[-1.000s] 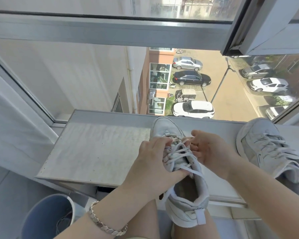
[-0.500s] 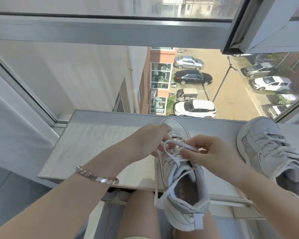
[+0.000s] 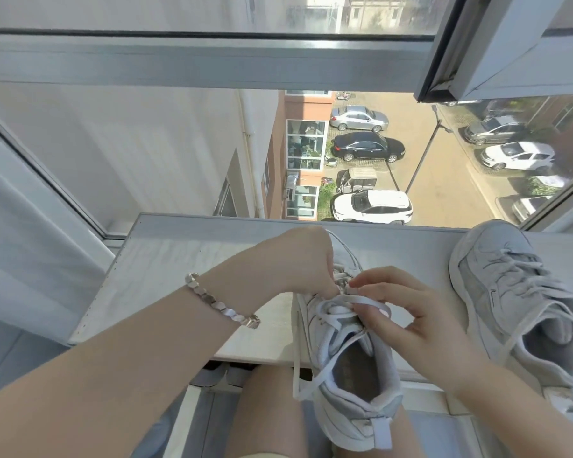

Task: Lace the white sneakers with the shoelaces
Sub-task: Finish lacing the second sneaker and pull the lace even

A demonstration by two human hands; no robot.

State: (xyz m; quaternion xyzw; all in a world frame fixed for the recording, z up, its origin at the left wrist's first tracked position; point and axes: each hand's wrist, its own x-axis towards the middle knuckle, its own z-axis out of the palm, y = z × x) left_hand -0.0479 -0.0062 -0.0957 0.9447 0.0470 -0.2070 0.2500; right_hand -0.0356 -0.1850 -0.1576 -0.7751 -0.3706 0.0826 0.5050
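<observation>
While the sneaker [image 3: 344, 421] leaned against the sill [image 3: 166, 279], presumably for access, the left grip [image 3: 295, 259] pinched its lace [image 3: 346, 298] at an eyelet; the right grip [image 3: 411, 319] pinched the slack taut.

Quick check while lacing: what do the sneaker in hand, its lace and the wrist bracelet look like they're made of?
Sneaker: white, smooth leather or synthetic with a slight sheen, and a softer, padded, fabric-like collar.
Lace: flat woven textile, matte, limp where it hangs.
Bracelet: probably metal, since its silvery faceted links catch bright glints.
</observation>
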